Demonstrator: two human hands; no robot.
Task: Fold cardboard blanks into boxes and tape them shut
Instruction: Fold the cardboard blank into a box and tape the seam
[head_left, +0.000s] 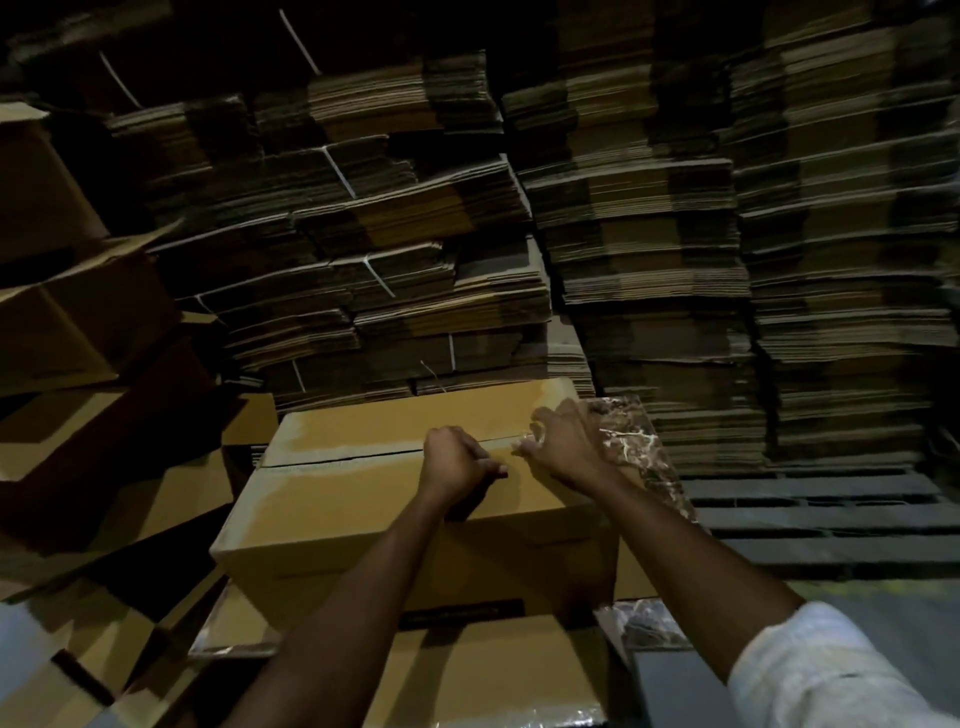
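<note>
Atop box (363, 504) | long axis left-right | left hand (457, 462), right hand (563, 441) at seam (337, 460), grip unclear

Dim warm light is landing on the box (363, 488) at centre, while the upper left and lower left are sinking into black shadow. Wide-angle distortion is bending the cardboard stacks (779, 260) near the edges. Glare is glinting off a glossy surface (631, 441) at centre right, and fine detail is smearing.

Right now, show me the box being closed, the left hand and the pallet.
box (363, 493): head view, near top flap.
left hand (457, 462): head view, back of the hand.
pallet (810, 519): head view, a slat on the right.
</note>
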